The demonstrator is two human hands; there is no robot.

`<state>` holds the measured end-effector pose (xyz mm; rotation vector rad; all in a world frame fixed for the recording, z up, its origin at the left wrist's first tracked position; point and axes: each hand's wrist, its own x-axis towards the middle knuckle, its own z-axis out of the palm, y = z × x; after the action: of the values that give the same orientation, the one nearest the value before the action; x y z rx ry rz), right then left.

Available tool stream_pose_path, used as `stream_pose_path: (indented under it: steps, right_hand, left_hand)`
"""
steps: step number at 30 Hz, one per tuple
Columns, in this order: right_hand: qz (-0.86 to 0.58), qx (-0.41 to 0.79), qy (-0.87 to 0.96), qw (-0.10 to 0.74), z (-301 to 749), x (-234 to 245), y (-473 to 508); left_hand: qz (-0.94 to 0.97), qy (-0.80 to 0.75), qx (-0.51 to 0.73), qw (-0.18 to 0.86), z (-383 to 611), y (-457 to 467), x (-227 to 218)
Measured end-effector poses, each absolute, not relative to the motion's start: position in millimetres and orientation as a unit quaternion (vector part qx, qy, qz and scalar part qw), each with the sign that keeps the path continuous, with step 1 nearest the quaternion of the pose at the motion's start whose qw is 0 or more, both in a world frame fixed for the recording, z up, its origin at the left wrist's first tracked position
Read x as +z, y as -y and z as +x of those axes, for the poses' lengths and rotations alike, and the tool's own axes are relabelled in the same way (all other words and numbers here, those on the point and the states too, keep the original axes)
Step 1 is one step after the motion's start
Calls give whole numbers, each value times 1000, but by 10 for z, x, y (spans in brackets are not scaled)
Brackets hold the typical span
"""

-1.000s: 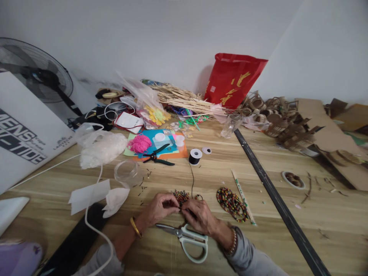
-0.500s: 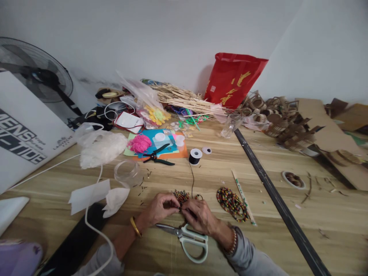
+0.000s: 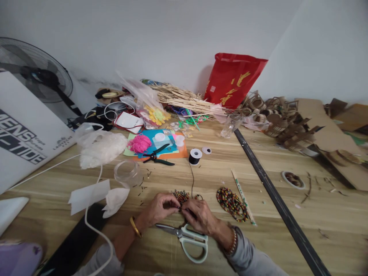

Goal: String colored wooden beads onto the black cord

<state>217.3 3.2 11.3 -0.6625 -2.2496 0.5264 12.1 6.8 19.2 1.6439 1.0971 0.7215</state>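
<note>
My left hand (image 3: 159, 209) and my right hand (image 3: 198, 214) meet fingertip to fingertip low on the wooden table (image 3: 258, 184), both pinched on a small cluster of coloured beads (image 3: 181, 196). A thin black thread (image 3: 192, 177) runs from the beads up to a black spool (image 3: 195, 156). Light green scissors (image 3: 186, 239) lie just under my hands. A coil of strung coloured beads (image 3: 231, 204) rests to the right of my right hand.
Black pliers (image 3: 156, 157), pink yarn (image 3: 139, 143), a clear jar (image 3: 128, 173) and white tissue (image 3: 89, 195) lie left and behind. A long dark bar (image 3: 276, 199) crosses the table at right. A red bag (image 3: 234, 80), straw and cardboard pieces line the wall.
</note>
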Motion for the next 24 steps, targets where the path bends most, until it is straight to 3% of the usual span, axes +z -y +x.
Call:
stream_pose_path:
  steps: [24]
  right_hand:
    - [-256,209,873,360,2183,102,-26]
  left_hand:
    - [694,-442,302,481,131,-74,213]
